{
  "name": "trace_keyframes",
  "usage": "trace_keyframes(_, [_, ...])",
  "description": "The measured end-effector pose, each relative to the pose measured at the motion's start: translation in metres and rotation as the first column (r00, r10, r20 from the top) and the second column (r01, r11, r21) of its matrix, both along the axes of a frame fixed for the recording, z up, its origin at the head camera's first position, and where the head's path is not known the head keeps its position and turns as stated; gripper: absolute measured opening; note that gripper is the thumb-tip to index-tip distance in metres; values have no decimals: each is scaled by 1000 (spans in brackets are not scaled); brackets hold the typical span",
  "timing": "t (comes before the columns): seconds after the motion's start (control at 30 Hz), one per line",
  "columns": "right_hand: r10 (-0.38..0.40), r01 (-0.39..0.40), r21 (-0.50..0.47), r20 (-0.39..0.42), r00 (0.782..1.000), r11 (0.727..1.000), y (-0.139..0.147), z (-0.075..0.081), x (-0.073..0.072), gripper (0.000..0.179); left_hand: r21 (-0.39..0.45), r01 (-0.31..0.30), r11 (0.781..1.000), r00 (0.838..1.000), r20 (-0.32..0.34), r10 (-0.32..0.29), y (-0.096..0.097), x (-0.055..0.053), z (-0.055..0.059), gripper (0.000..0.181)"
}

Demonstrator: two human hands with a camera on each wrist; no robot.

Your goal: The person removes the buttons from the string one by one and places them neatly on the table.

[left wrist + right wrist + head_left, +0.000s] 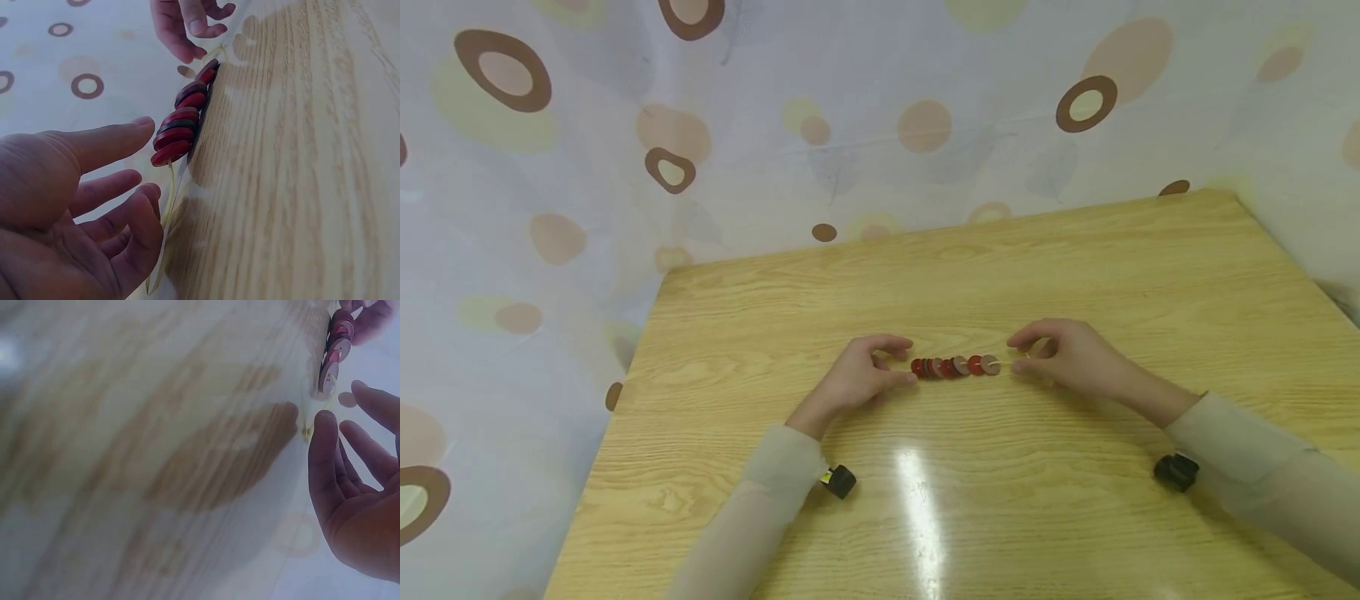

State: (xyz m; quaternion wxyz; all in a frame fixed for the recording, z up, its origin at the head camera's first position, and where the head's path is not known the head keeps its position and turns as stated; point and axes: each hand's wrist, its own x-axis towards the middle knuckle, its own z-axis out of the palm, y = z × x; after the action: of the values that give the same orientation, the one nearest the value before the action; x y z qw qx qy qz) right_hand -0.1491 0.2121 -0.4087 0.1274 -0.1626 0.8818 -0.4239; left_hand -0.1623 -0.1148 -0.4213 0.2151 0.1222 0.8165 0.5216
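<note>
Two hands, the left hand (861, 372) and right hand (1071, 360), are by the ends of a row of red and brown buttons (955, 367). Both have thumb and fingers spread, with no pinch to see. The buttons sit well in from the far edge of the bench (1037, 283). Yellow string (172, 187) likely makes them lean together in line.

On the tabletop (1000, 467), we see smooth, hard-looking buttons (947, 368), apparently plastic, threaded on a thin, string-like cord (171, 187). We find the tabletop itself wood-grained and glossy, bouncing back a bright streak of light (917, 508). Behind the tabletop, we note a printed sheet (865, 75), creased, like cloth or thin plastic; over the tabletop's near part, matt cloth sleeves (1240, 437).
</note>
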Motion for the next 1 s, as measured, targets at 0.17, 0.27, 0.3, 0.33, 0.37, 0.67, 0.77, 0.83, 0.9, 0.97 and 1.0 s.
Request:
trace_keyframes(0.17, [17,-17,23,-5,1000,1000,-3,-2,-5,31,-37,24,999,999,-29,-25,2,-3,0,50])
trace_keyframes(0.27, [39,-38,47,-28,999,998,-4,-3,-6,29,-82,36,996,997,-66,-42,4,-4,0,48])
trace_keyframes(0.3, [44,-42,55,-36,998,998,-4,-4,-7,28,-103,39,994,996,-80,-47,4,-5,-1,47])
trace_keyframes(0.33, [51,-48,65,-45,998,997,-4,-4,-7,27,-119,41,992,994,-91,-52,5,-5,-1,46])
trace_keyframes(0.37, [54,-51,76,-50,997,996,-5,-5,-8,26,-131,43,990,994,-97,-56,5,-5,-1,46])
trace_keyframes(0.67, [77,-70,106,-68,995,992,-7,-7,-9,18,-184,51,982,989,-127,-76,9,-5,-4,40])
trace_keyframes(0.77, [82,-76,96,-60,995,992,-8,-7,-9,15,-187,55,981,987,-139,-81,10,-4,-5,38])
trace_keyframes(0.83, [86,-81,88,-55,995,993,-8,-8,-8,14,-186,56,981,986,-145,-84,11,-4,-5,36])
trace_keyframes(0.9, [89,-84,85,-55,995,993,-9,-8,-8,12,-189,58,980,985,-149,-87,11,-4,-5,35])
trace_keyframes(0.97, [90,-85,87,-62,994,993,-10,-8,-8,10,-195,59,979,985,-151,-89,11,-4,-5,35])
trace_keyframes(1.0, [91,-85,87,-67,994,993,-10,-9,-8,9,-197,59,979,985,-150,-90,11,-4,-5,34])
